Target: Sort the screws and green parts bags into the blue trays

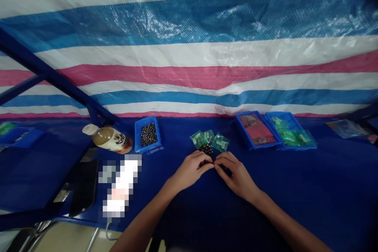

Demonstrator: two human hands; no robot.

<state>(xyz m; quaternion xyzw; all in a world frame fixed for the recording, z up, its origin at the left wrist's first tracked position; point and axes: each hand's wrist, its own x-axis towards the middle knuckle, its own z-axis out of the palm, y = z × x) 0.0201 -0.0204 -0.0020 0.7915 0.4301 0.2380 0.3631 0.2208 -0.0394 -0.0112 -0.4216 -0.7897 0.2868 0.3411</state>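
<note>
My left hand (193,168) and my right hand (236,174) meet over the near part of the blue table, thumbs and fingers pinched together at the tips. Whatever lies between those fingertips is too small to make out. Just beyond my left fingers is a small pile of dark, shiny little parts (206,149) with brassy glints. Behind and beside that pile lie several small green packets (221,142), flat on the table.
A blue bin (137,136) of similar dark parts stands left, beside a tilted-looking drink bottle (112,138). At the back right are a bin with red packets (240,126) and a bin with green packets (270,126). A striped sheet (189,76) hangs behind.
</note>
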